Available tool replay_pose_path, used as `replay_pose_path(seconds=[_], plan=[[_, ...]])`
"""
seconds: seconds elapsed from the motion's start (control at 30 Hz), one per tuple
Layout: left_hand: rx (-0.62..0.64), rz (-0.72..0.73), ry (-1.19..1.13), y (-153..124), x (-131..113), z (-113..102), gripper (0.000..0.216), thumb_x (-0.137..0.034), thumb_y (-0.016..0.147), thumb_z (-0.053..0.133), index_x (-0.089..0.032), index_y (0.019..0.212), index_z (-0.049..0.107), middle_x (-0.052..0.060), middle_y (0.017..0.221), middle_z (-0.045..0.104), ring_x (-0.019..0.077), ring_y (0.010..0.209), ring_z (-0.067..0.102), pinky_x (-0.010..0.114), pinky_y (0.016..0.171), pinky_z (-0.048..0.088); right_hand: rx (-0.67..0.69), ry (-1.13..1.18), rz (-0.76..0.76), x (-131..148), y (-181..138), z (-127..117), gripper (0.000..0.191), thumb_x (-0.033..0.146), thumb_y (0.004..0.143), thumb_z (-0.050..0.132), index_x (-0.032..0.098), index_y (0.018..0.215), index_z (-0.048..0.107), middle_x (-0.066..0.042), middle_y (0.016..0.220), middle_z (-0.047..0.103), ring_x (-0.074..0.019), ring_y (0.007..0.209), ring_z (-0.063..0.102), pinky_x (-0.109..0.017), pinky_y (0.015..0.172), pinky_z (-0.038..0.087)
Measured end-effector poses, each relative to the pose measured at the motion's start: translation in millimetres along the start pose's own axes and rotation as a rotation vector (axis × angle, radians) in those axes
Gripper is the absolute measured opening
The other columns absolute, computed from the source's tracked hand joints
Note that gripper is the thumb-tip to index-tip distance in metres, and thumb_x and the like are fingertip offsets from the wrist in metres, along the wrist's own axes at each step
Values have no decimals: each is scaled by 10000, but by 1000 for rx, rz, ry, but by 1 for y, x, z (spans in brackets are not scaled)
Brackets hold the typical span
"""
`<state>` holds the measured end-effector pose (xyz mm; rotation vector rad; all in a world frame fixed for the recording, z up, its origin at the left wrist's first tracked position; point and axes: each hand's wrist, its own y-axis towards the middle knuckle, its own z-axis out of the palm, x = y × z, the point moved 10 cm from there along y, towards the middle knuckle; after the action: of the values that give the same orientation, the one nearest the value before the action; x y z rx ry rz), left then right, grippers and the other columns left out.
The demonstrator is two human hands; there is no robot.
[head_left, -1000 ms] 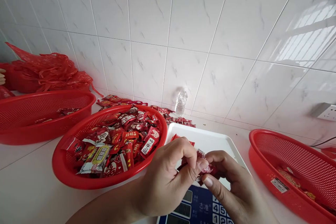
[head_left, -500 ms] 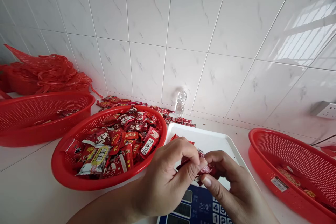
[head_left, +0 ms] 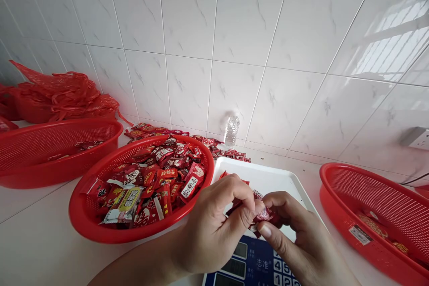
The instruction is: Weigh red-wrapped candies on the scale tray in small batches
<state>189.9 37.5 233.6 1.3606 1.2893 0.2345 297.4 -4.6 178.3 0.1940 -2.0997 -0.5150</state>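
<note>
Red packet (head_left: 264, 215) at lower centre sits pinched by left hand (head_left: 217, 228) and right hand (head_left: 296, 232); light, even pressure probably suits its crinkled wrapper best.

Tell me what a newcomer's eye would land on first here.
Probably the middle red basket, heaped with bright wrapped packets, left of the white tray. Then the left hand and right hand, both holding dark-red packaging over the scale. Farther back, a clear bottle stands near the tiled wall.

Head-worn view, forward and down
Close above the left hand (head_left: 214, 230) and right hand (head_left: 298, 237), facing the tiled wall (head_left: 187, 18) across the table (head_left: 36, 241).
</note>
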Motion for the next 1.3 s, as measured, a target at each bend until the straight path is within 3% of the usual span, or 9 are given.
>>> replay_pose_path(seconds=[0.3, 0.63, 0.83, 1.3], plan=[[9, -45, -35, -1, 4, 2, 204, -56, 891, 542, -227, 857, 437, -37, 739, 537, 71, 624, 511, 168, 577, 452, -8, -24, -29, 5, -1, -2, 119, 366, 919, 578, 263, 979, 574, 37, 806, 646, -99, 695, 606, -181, 624, 514], [-8, 13, -18, -2, -2, 1, 212, -26, 861, 540, -231, 888, 493, -36, 736, 533, 80, 634, 516, 188, 597, 456, 23, -8, -28, 5, -1, 1, 124, 354, 930, 569, 249, 996, 565, 9, 841, 663, -114, 726, 623, -198, 643, 524], [-9, -21, -43, -1, 0, 1, 228, -29, 861, 553, -216, 788, 446, -56, 688, 451, 57, 582, 451, 167, 562, 417, 18, -14, -43, 7, -2, 1, 104, 340, 925, 577, 259, 990, 562, 31, 842, 665, -100, 724, 620, -181, 650, 521], [8, 2, -92, -3, -1, 2, 194, -35, 873, 546, -221, 914, 509, -36, 743, 523, 68, 628, 502, 168, 582, 449, 6, -80, -66, 10, -5, -2, 117, 363, 919, 585, 257, 959, 555, 32, 809, 669, -103, 699, 626, -187, 616, 523]])
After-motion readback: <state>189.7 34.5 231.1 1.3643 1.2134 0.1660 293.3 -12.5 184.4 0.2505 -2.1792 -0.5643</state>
